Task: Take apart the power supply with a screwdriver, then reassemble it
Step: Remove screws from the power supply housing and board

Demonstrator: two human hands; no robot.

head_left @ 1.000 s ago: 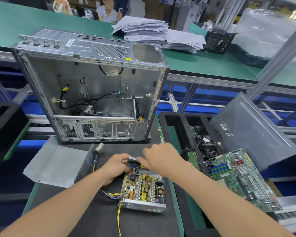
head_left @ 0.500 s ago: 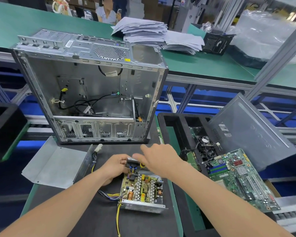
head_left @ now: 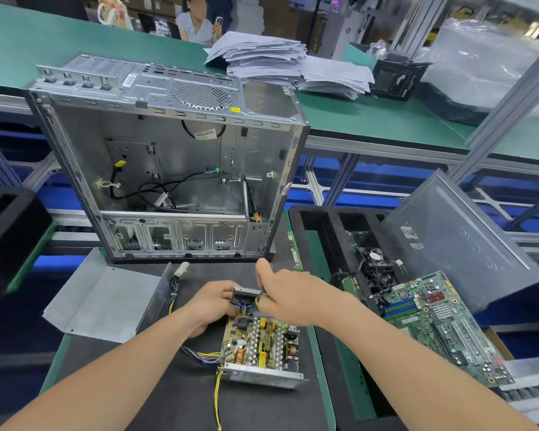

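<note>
The power supply (head_left: pixel 262 346) lies open on the dark mat in front of me, its circuit board bare, with a perforated metal wall at the near edge. Its grey metal cover (head_left: pixel 106 303) lies apart to the left. At the board's far end sits a small black socket part (head_left: pixel 246 295) on short wires. My left hand (head_left: pixel 213 301) grips that part from the left. My right hand (head_left: pixel 288 295) pinches it from the right, index finger raised. No screwdriver is in view.
An empty computer case (head_left: pixel 168 157) stands open just behind the power supply. To the right, a black foam tray (head_left: pixel 311 219) holds a fan, a motherboard (head_left: pixel 442 325) and a leaning grey side panel (head_left: pixel 461 244). Paper stacks (head_left: pixel 262 57) lie on the green bench behind.
My right hand shifted slightly left over the black socket part and its index finger lifted. My left hand and the power supply stayed in place.
</note>
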